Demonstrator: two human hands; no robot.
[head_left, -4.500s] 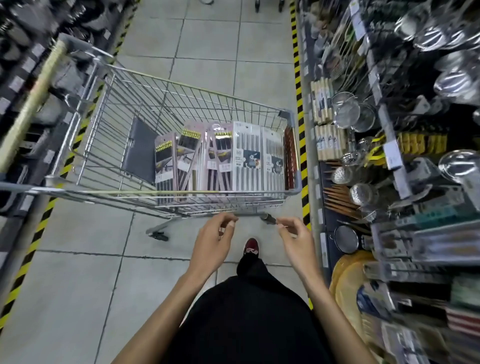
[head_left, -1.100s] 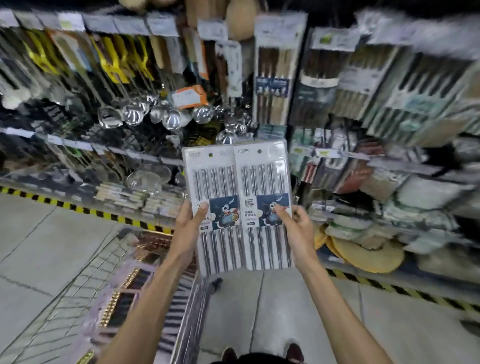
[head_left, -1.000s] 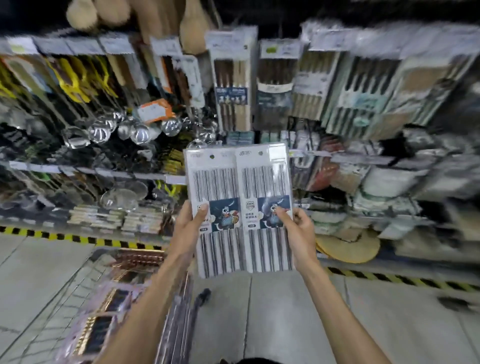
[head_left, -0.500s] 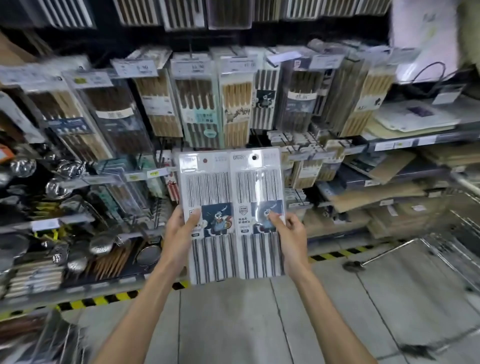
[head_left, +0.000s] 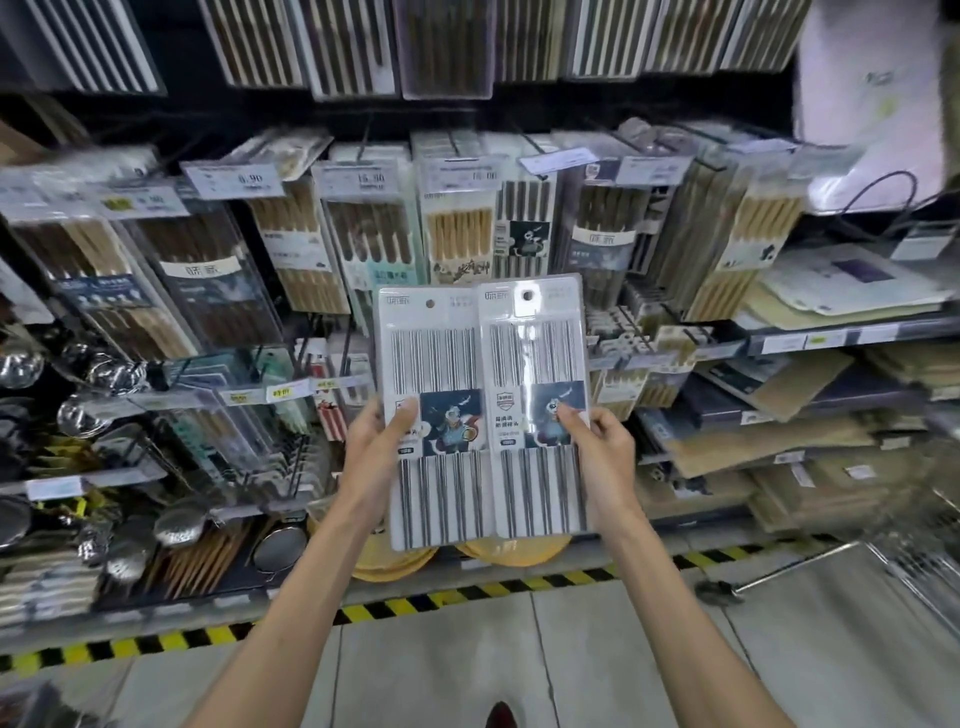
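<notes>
left hand (head_left: 376, 447): I'm seeing it gripping the left pack (head_left: 434, 358) by its outer edge, thumb lying flat on the label, fingers curling behind.
right hand (head_left: 602, 452): pinching the right pack (head_left: 535, 353) the same way, thumb on the cartoon print.
packs: flat white cards under glossy clear plastic, thin grey sticks lining up in rows, round hang holes on top. They're standing upright, side by side, inner edges meeting, in front of the shelf packs (head_left: 457, 244).
hard to read: glare is washing out the right pack's print, the price tags (head_left: 249, 179) are blurring, and the cart (head_left: 914, 566) is getting cut off at the right edge.
</notes>
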